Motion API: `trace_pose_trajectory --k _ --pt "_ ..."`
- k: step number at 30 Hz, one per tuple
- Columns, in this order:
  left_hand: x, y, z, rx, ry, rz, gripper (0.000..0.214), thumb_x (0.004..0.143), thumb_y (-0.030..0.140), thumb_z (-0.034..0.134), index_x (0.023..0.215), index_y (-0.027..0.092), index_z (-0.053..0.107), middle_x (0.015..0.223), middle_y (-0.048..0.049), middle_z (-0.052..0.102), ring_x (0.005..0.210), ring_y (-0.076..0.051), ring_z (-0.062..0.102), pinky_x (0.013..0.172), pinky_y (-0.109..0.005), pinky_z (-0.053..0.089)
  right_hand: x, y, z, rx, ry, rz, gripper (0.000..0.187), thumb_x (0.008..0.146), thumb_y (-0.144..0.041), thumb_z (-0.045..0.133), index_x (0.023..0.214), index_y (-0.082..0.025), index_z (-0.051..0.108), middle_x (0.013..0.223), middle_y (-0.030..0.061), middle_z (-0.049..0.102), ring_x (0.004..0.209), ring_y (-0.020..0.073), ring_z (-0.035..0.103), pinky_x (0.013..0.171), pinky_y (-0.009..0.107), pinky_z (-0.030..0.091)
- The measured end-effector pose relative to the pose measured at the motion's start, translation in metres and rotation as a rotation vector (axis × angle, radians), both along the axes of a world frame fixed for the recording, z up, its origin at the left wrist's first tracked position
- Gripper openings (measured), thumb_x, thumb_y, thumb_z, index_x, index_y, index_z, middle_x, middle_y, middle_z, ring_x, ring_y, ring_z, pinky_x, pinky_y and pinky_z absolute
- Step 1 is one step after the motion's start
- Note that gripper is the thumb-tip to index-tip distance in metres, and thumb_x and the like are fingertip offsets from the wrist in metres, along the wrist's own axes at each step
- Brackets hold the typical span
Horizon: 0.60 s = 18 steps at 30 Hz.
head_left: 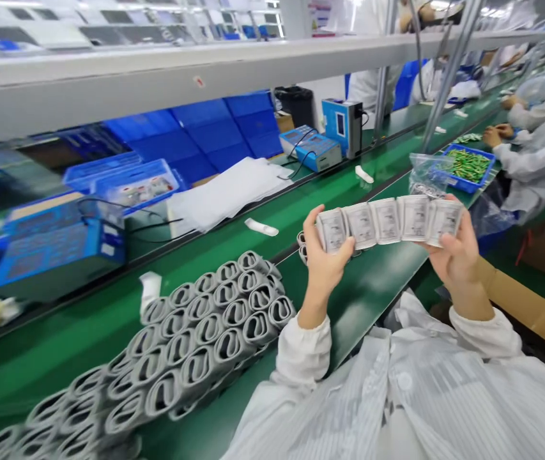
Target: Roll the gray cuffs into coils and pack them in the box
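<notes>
Five joined sachets (390,220) held taut between two hands.
The left hand (326,262) pinches one end, its fingers (314,223) curled behind the strip, thumb in front; the right hand (455,255) closes on the other end. The strip is held above the green surface (365,300), up and to the right of packed grey rolls (200,338).
</notes>
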<state>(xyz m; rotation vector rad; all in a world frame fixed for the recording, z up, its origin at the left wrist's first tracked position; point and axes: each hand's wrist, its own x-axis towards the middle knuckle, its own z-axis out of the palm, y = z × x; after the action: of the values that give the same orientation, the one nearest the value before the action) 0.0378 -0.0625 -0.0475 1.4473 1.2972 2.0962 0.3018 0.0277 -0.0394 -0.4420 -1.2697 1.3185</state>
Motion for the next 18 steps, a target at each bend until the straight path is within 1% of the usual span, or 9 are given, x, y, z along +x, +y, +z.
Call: trace_pose_trajectory --k 2,4,6,9,10,12,14,17,18 --pt "0.0 0.0 -0.001 0.012 -0.014 -0.057 0.084 0.092 0.058 0.09 0.159 0.03 0.047 0.148 -0.0134 0.072 0.133 -0.031 0.077 0.117 -0.049 0.062 -0.001 0.002 0.0 0.036 -0.022 -0.023 0.075 0.092 -0.051 0.088 0.161 -0.051 0.059 0.158 0.0023 0.071 0.146 0.0342 0.071 0.115 0.058 0.068" --pt "0.001 -0.003 0.0 0.011 -0.022 -0.1 0.085 0.093 0.059 0.09 0.161 0.032 0.047 0.151 -0.0144 0.071 0.136 -0.033 0.075 0.121 -0.053 0.059 0.0 0.002 -0.001 0.064 -0.053 -0.044 0.076 0.093 -0.054 0.087 0.163 -0.054 0.058 0.161 0.0015 0.07 0.149 0.0344 0.069 0.117 0.057 0.068" --pt "0.001 -0.007 0.002 0.006 -0.017 -0.114 0.087 0.092 0.058 0.092 0.162 0.033 0.047 0.154 -0.0144 0.07 0.139 -0.034 0.073 0.124 -0.055 0.057 0.0 0.001 -0.003 0.092 -0.085 -0.071 0.085 0.088 -0.052 0.094 0.165 -0.055 0.057 0.163 0.0018 0.068 0.15 0.0348 0.068 0.119 0.057 0.067" --pt "-0.002 -0.012 0.004 0.022 0.004 -0.135 0.092 0.091 0.058 0.093 0.166 0.035 0.045 0.16 -0.0144 0.066 0.147 -0.036 0.068 0.129 -0.059 0.053 -0.002 0.002 -0.006 0.136 -0.121 -0.142 0.103 0.076 -0.043 0.104 0.167 -0.053 0.055 0.167 0.003 0.065 0.153 0.0348 0.066 0.126 0.057 0.062" --pt "-0.003 -0.014 0.004 0.033 0.001 -0.164 0.09 0.094 0.06 0.09 0.167 0.036 0.044 0.163 -0.0145 0.064 0.151 -0.037 0.066 0.131 -0.06 0.051 -0.002 0.003 -0.007 0.146 -0.122 -0.159 0.105 0.075 -0.041 0.105 0.167 -0.052 0.055 0.167 0.0028 0.065 0.153 0.0343 0.065 0.128 0.057 0.061" --pt "-0.005 -0.016 0.003 0.042 -0.038 -0.253 0.08 0.103 0.063 0.076 0.171 0.037 0.042 0.169 -0.0138 0.061 0.156 -0.037 0.062 0.133 -0.061 0.049 -0.003 0.005 -0.007 0.154 -0.115 -0.162 0.104 0.075 -0.039 0.104 0.166 -0.052 0.055 0.165 0.0019 0.065 0.153 0.0331 0.066 0.13 0.057 0.058" --pt "-0.005 -0.018 0.003 0.026 -0.111 -0.341 0.07 0.11 0.061 0.065 0.172 0.039 0.041 0.173 -0.0122 0.058 0.158 -0.037 0.061 0.13 -0.059 0.053 -0.004 0.005 -0.006 0.163 -0.119 -0.161 0.103 0.077 -0.037 0.102 0.167 -0.053 0.055 0.164 0.0017 0.066 0.153 0.0325 0.067 0.133 0.058 0.055" --pt "-0.004 -0.021 0.006 -0.006 -0.22 -0.395 0.064 0.112 0.059 0.059 0.171 0.041 0.043 0.175 -0.0101 0.058 0.157 -0.036 0.062 0.122 -0.055 0.061 -0.001 0.005 -0.005 0.194 -0.152 -0.201 0.104 0.075 -0.037 0.102 0.167 -0.053 0.056 0.167 0.0015 0.064 0.156 0.0341 0.065 0.136 0.063 0.049" --pt "-0.003 -0.021 0.008 -0.011 -0.252 -0.402 0.063 0.112 0.059 0.058 0.171 0.041 0.044 0.175 -0.0098 0.058 0.157 -0.036 0.062 0.12 -0.054 0.062 0.0 0.005 -0.006 0.206 -0.165 -0.219 0.104 0.075 -0.038 0.102 0.167 -0.054 0.056 0.169 0.0009 0.063 0.157 0.0347 0.063 0.136 0.064 0.05"
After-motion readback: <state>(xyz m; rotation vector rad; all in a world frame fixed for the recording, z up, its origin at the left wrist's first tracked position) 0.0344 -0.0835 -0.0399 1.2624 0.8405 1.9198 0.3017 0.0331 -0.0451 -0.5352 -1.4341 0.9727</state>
